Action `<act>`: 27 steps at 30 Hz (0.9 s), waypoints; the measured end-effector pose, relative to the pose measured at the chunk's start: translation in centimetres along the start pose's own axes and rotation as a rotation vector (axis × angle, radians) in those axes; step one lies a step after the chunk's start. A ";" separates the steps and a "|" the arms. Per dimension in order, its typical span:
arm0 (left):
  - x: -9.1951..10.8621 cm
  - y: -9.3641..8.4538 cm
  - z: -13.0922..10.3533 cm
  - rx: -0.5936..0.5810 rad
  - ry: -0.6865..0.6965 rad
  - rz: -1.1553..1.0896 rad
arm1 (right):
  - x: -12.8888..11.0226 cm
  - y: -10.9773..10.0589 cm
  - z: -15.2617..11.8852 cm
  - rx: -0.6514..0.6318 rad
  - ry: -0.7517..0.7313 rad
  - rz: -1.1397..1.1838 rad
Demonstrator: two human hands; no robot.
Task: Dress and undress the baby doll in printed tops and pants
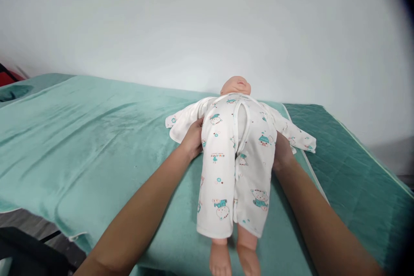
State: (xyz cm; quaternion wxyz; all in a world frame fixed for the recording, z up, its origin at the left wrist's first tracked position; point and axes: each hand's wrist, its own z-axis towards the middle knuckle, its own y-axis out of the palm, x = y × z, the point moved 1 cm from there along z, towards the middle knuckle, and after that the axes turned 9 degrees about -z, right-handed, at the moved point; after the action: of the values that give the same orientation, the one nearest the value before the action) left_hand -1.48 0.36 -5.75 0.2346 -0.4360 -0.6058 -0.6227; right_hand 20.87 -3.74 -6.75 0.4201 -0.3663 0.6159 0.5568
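Taking the doll's middle as clock centre, I have the left hand [194, 140] at 9 o'clock, against the side of the white trousers [218, 185]. Its fingertips are hidden; I cannot tell whether they are clamped. I have the right hand [283, 155] at 3 o'clock, against the opposite side, its fingers likewise hidden, grip undetermined. The doll [234, 85] lies on its back between both hands, head at 12 o'clock, bare feet at 6. On the trouser leg nearer the left hand is a small line of lettering [217, 155], which I cannot read. The white shirt [189, 117] spreads one sleeve toward 10 o'clock. Beneath lies a green sheet [106, 142]; beyond the head, a white wall [181, 34].
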 end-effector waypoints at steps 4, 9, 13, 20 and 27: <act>-0.2 -0.1 0.1 -0.014 0.001 -0.001 | -0.9 1.6 -0.4 -0.007 0.043 0.051; -0.2 -0.2 0.1 -0.030 0.005 0.044 | -0.7 1.6 -0.4 -0.005 0.130 0.045; 0.0 0.0 -0.1 -0.015 -0.014 0.038 | -0.9 1.9 -0.5 -0.063 0.103 0.041; 0.0 -0.2 -0.1 -0.055 -0.010 0.052 | -1.3 2.5 -0.4 -0.091 0.070 0.072; 0.0 -0.1 -0.1 -0.055 -0.017 0.039 | -1.1 2.2 -0.5 -0.112 0.067 0.057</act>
State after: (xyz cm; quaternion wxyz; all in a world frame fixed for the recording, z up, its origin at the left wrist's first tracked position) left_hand -1.55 0.31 -5.82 0.2296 -0.4593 -0.5818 -0.6308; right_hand 19.25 -4.02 -4.92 0.3621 -0.3902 0.6076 0.5894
